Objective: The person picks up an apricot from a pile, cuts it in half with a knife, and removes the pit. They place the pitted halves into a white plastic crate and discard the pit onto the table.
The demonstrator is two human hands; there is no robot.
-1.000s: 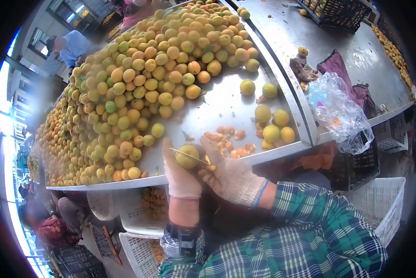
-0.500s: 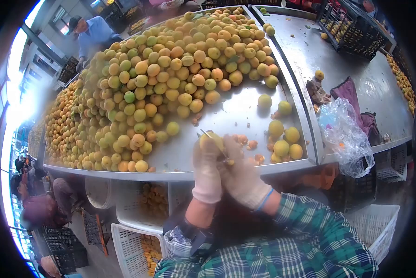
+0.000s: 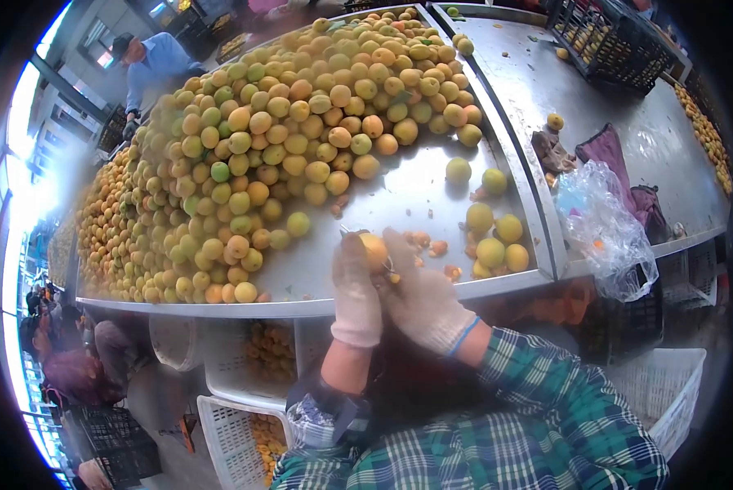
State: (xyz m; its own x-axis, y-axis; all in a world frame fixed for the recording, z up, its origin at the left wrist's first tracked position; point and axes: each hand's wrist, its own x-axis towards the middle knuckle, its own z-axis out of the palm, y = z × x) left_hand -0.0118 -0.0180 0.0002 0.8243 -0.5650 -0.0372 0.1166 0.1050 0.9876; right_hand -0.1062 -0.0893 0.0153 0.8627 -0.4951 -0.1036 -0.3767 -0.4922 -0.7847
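Apricot (image 3: 374,249): pinched between both gloved hands, just above the near edge of the steel table (image 3: 399,192).
Left hand (image 3: 356,290): fingers closed around the fruit's left side, cradling it from below.
Right hand (image 3: 422,296): curled shut against the fruit's right side, apparently on a thin blade (image 3: 347,233) whose tip glints just past the left fingertips; the handle is hidden.
Doing it well: I judge the cut wants a steady left-hand hold, with the blade following the seam and the glove fingers kept off the edge.
Cut pieces (image 3: 438,247): on the steel just beyond the right hand.
Loose fruit (image 3: 494,237): further right of that hand.
Big heap (image 3: 276,139): beyond and left of both hands.
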